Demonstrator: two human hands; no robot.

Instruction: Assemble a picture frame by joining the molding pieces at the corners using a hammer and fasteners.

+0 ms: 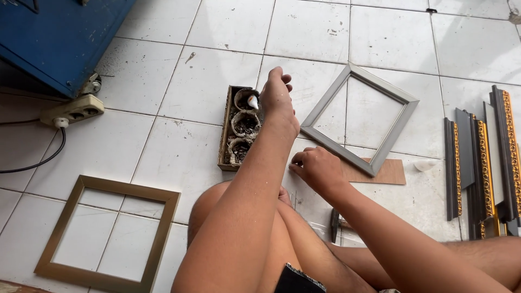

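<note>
- Left hand (278,97) is out over the floor, fingers loosely curled, hovering at the right edge of the wooden tray (227,130); I cannot tell whether it pinches anything.
- That tray is the landmark: a narrow box holding three small round cups (245,126) of dark bits, one above the other, with a white pointed cap (253,101) poking from the top cup.
- Right hand (315,167) is down to the right of the tray, fingers bent, fingertips pressing at the floor just off the lower corner of the silver frame (359,120). Whether it grips something small, I cannot tell.
- Silver frame lies flat and tilted, right of the tray, its lower edge resting on a thin brown board (388,172).
- The two hands are apart, left higher, right lower.
- Further right of the tray, well past the silver frame, a bundle of dark and gold moulding strips (480,163).
- Below and left of the tray, a gold frame (108,234) flat on the white tiles.
- Up and left of the tray: a cream power strip (73,110) beside a blue cabinet (59,38).
- Below the tray, the person's bare knees; a dark hammer head (335,224) peeks out between them.
</note>
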